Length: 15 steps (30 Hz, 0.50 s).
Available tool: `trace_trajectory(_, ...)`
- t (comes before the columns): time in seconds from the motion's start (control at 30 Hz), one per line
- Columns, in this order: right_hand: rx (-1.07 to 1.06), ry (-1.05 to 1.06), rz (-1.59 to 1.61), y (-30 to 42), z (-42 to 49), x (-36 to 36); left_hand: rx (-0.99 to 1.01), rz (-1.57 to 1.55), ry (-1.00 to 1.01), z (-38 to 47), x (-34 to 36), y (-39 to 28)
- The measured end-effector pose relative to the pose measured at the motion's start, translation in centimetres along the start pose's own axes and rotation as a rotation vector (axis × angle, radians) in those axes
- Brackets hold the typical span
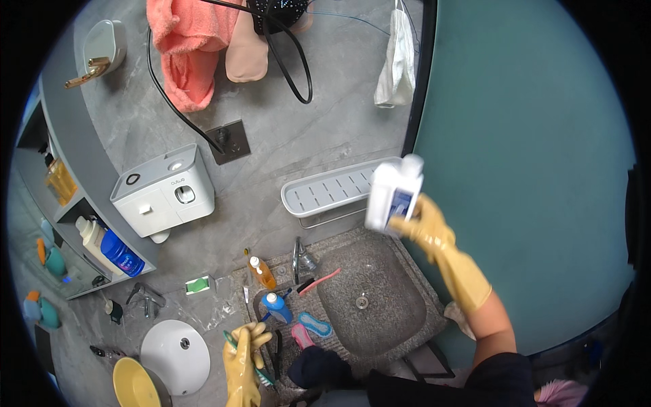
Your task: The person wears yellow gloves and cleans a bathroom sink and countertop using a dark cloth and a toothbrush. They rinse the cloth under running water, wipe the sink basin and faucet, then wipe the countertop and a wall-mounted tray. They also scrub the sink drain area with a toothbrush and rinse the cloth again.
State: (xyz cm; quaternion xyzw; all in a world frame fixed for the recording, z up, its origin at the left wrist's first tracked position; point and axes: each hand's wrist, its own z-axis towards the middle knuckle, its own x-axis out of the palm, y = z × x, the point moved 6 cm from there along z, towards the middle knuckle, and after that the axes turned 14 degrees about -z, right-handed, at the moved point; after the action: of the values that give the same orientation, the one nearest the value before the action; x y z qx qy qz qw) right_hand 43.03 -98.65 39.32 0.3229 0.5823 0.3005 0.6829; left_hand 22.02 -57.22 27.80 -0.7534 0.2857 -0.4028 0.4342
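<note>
In a yellow rubber glove, my right hand (424,229) grips a white plastic bottle (394,196) with a blue label, raised at the right end of the grey slotted wall shelf (325,192). My left hand (244,351), gloved alike, holds a green-handled brush (265,378) with pale bristles, over the left edge of the stone sink. The stone basin (371,300) lies between my hands. On its ribbed left part are a blue bottle (277,308), a pink-handled brush (320,282), a blue scrub brush (315,324) and a pink one (301,336).
An orange pump bottle (262,273) stands beside the chrome faucet (297,259). At left are a white round washbasin (175,356), a yellow bowl (133,384) and a soap dish (197,285). A white dispenser (163,191) and a black cable (173,104) are on the wall; a green panel (519,178) borders the right.
</note>
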Motion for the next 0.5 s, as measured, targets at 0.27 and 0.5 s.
trace_trajectory(0.27, 0.115, -0.507, -0.389, -6.5, 17.3, -4.8, -0.027, 0.031, -0.246, -1.0, -2.8, 0.9)
trace_trajectory(0.5, 0.18, -0.59, -0.649, -8.2, 17.8, -1.9, 0.044, -0.03, -0.316, -1.4, -4.5, 1.1)
